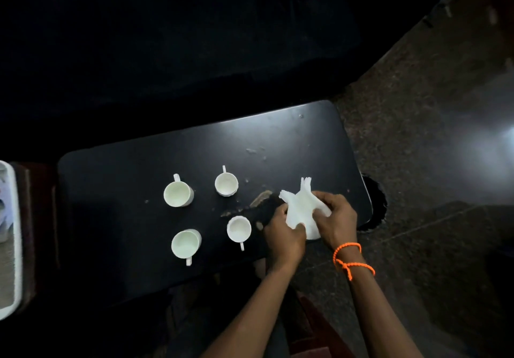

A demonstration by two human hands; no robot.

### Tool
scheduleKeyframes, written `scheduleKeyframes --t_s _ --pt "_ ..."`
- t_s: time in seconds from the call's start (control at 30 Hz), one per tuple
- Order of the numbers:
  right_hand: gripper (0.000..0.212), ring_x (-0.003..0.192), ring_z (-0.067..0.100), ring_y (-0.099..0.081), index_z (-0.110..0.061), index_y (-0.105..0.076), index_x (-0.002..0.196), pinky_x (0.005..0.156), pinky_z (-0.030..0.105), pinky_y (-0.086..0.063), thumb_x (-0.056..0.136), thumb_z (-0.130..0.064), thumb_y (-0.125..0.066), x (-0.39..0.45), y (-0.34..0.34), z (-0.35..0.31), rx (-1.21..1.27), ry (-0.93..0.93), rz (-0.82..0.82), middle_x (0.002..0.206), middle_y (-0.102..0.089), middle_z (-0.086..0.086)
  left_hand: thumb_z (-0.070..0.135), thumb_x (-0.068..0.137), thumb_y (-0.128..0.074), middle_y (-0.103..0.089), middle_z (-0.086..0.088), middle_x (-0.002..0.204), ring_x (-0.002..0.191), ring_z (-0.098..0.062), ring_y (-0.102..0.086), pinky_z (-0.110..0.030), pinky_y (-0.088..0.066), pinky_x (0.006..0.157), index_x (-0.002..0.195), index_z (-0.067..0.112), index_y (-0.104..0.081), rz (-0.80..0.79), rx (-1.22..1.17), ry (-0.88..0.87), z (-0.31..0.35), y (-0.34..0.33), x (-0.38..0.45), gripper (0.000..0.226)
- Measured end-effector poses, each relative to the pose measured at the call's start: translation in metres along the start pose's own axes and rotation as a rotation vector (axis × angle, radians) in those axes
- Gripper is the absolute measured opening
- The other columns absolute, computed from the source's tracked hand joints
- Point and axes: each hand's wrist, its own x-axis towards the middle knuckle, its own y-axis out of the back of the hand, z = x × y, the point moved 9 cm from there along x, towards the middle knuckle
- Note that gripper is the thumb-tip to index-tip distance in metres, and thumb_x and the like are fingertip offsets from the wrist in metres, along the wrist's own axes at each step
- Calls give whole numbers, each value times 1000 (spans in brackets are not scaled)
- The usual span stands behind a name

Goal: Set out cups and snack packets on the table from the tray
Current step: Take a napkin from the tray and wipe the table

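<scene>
Partly hidden, a white packet (301, 213) sits between both hands.

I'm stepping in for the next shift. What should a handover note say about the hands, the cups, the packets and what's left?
Left hand and right hand: both grip one white packet over the table's right end.
Cups: four white cups stand on the table, far-left cup, far-right cup, near-left cup, near-right cup.
Tray: at the left edge, contents unclear.
Left: set this packet down, then check the tray.
</scene>
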Motion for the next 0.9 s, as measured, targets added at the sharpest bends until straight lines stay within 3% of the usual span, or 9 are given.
scheduleKeyframes --t_s 0.13,0.33,0.5,0.53,0.63,0.73,0.9 --pt "45 88 13 -59 -16 -77 109 77 13 -37 73 8 -62 -11 1 18 -114 5 -30 95 -62 -1 -1 82 -65 -76 -3 117 109 -20 -70 -34 -54 98 128 17 -69 -41 10 -103 9 -19 -28 50" --pt "46 97 25 -65 -16 -76 113 80 22 -43 76 5 -60 -7 -11 35 -174 -56 -97 105 -66 8 8 87 -63 -75 -3 110 104 -21 -70 -31 -54 88 125 19 -69 -80 87 -184 9 -26 -36 40" --pt "41 107 29 -65 -16 -74 114 85 24 -46 77 0 -65 6 -25 45 -212 -163 -167 114 -68 12 3 85 -67 -74 -1 120 104 -3 -62 4 -35 82 129 15 -68 8 70 -176 2 -22 -30 47" --pt "40 108 29 -66 -16 -75 114 86 24 -46 77 -2 -67 9 -27 45 -240 -175 -185 115 -69 12 1 85 -67 -75 -2 119 106 -6 -65 2 -38 84 128 14 -70 10 44 -158 -1 -22 -27 45" --pt "34 101 29 -70 -17 -78 107 83 25 -51 76 -6 -70 17 -31 41 -312 -181 -220 108 -76 12 0 87 -66 -78 -4 116 107 -19 -72 -21 -53 91 126 14 -72 10 -21 -87 -7 -25 -20 42" --pt "33 103 30 -71 -15 -77 109 89 31 -55 78 -8 -70 27 -33 38 -368 -189 -232 108 -76 14 4 88 -67 -78 -4 117 109 -21 -71 -23 -50 91 124 16 -73 38 -48 -44 -12 -23 -12 39" --pt "39 112 31 -67 -13 -74 117 96 31 -52 77 -10 -73 38 -42 31 -402 -154 -232 119 -72 14 10 91 -66 -71 -7 134 126 -24 -63 -25 -44 104 134 16 -68 20 -62 82 -22 -23 5 44"
